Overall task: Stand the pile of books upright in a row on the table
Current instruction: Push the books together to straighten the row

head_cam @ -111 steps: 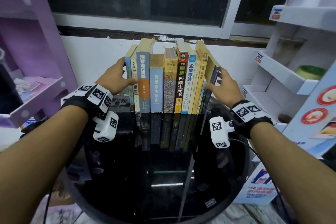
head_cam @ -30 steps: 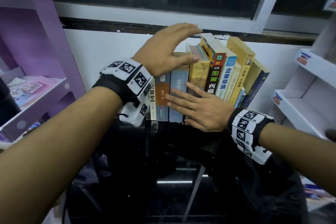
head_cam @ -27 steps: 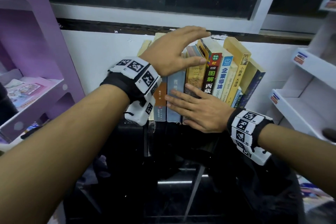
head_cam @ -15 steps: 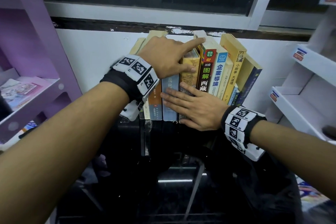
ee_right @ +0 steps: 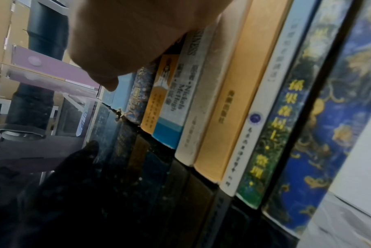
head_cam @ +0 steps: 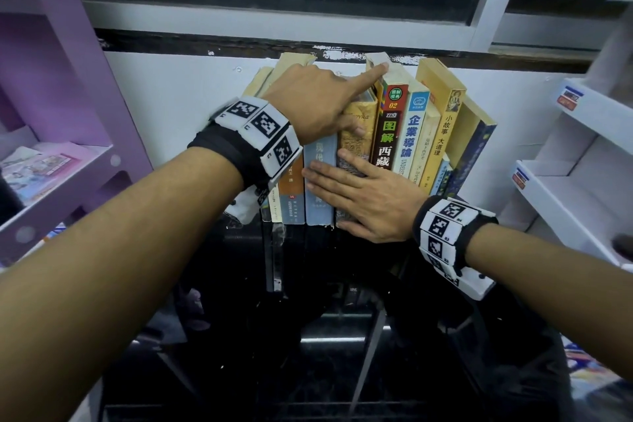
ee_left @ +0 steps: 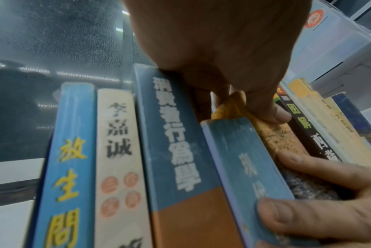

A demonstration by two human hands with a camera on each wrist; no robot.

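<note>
Left hand (head_cam: 313, 103) is dropping onto the book tops since half a second ago, index finger stretched toward 1 o'clock.

Its other fingers and thumb are curling around the top of the yellow-brown book (head_cam: 356, 134). Right hand (head_cam: 368, 200) is lying flat and open against the spines at 3 o'clock. Row of books (head_cam: 416, 134) is standing on the black glass table (head_cam: 308, 353) by the wall, about eleven worn spines, rightmost ones leaning.

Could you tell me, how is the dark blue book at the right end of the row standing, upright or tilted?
Tilted. The dark blue book leans left at its top onto the yellow book beside it, as the last in the row on the black table.
</note>
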